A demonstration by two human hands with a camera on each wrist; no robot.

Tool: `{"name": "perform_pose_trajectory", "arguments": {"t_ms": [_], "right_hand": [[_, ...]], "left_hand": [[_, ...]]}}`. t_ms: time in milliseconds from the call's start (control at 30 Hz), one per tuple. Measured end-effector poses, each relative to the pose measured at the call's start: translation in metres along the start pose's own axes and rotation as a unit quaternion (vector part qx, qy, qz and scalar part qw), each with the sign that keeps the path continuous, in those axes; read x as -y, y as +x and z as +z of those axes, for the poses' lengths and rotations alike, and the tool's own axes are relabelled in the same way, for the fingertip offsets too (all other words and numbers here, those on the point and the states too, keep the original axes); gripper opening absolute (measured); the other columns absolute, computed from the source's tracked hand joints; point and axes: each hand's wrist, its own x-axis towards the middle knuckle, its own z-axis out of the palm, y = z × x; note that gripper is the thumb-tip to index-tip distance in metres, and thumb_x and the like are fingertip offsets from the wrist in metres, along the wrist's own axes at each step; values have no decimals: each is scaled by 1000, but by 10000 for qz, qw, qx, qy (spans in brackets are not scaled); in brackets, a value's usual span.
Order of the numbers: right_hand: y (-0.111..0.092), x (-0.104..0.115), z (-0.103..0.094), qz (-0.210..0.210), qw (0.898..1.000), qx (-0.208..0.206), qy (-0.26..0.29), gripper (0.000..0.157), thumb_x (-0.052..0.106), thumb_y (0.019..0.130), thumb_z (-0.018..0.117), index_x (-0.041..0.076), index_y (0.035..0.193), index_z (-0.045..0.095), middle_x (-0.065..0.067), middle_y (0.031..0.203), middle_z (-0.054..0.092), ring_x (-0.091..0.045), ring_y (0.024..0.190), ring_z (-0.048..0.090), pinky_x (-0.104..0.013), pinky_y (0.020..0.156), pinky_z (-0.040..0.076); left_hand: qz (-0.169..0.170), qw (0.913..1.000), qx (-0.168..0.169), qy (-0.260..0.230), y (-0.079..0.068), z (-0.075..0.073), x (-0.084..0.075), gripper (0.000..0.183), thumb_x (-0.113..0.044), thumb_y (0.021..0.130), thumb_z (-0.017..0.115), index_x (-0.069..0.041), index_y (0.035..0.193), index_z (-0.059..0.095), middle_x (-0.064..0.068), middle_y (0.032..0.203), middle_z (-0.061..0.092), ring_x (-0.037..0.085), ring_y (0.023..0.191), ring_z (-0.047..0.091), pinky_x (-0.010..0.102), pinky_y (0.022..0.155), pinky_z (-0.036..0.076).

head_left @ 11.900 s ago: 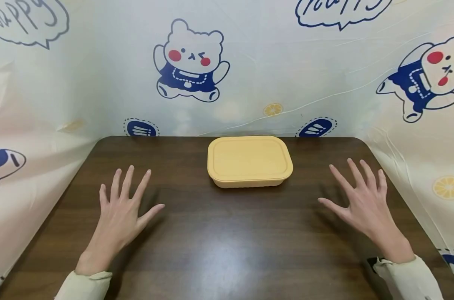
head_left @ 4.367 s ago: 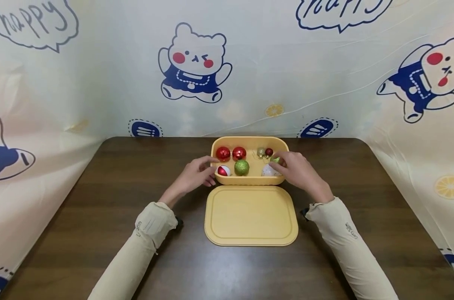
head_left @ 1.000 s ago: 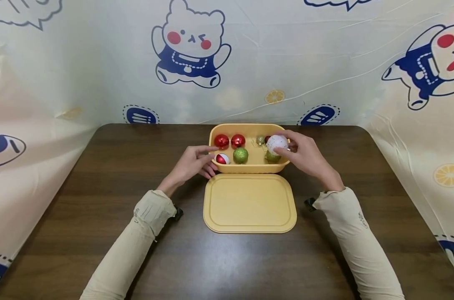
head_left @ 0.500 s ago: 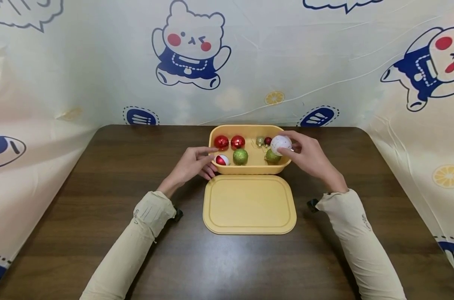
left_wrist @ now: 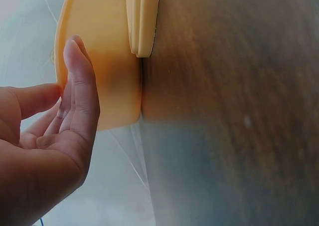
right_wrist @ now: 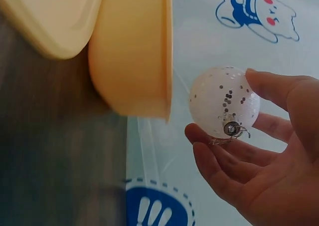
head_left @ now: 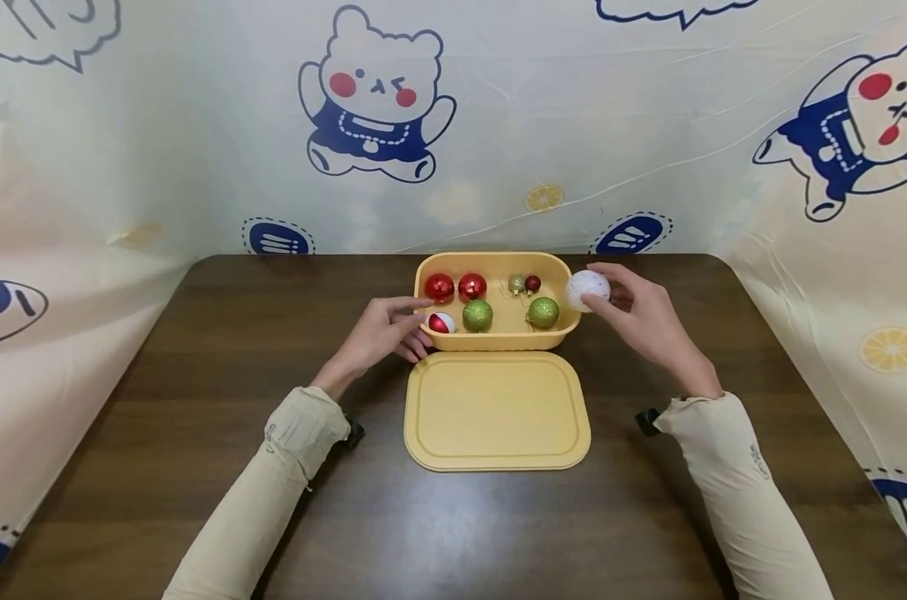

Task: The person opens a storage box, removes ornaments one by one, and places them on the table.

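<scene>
Right of centre in the frame, the right hand (head_left: 644, 321) held a white ball (head_left: 588, 290) between thumb and fingers, just beside the right end of a yellow box (head_left: 498, 342), whose long axis ran left to right, while the left hand (head_left: 382, 333) touched its left end with loosely straight fingers, well apart from the ball. Round and dotted with dark specks, the ball showed a metal cap with wire; below the box lay its lid (head_left: 497, 412).
</scene>
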Motion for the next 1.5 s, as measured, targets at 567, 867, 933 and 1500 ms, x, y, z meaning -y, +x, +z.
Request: {"name": "perform_pose_trajectory", "arguments": {"t_ms": [567,867,933,1500], "right_hand": [[-11,-29,-18,453,9988,-142,-78,51,38,99,62,9,140,53,-22,125,62,-39,106,65,-56,92,53],[-10,-39,-16,657,9974,66,-272,54,42,100,58,8,141,50,-23,124,61,-39,106,62,-57,91,53],[-10,-40,-15,662,9972,94,-325,53,40,100,59,8,140,51,-23,123,62,-38,104,62,-55,90,53],[-10,-49,-10,852,9943,475,-428,50,35,99,63,3,136,51,-25,129,59,-40,110,61,-56,92,53]], "left_hand": [[-19,10000,4,-44,0,0,0,39,-13,105,50,0,142,52,25,86,72,28,67,72,41,62,62],[-141,9999,-12,-87,1,0,0,39,-12,104,53,-1,142,52,25,86,72,28,67,72,40,63,62],[-140,9999,-9,-81,1,0,0,39,-11,104,53,-1,142,52,24,86,72,29,67,72,40,63,62],[-102,9998,60,-157,2,0,0,39,-11,105,50,1,142,51,29,88,71,27,67,72,40,62,62]]}}
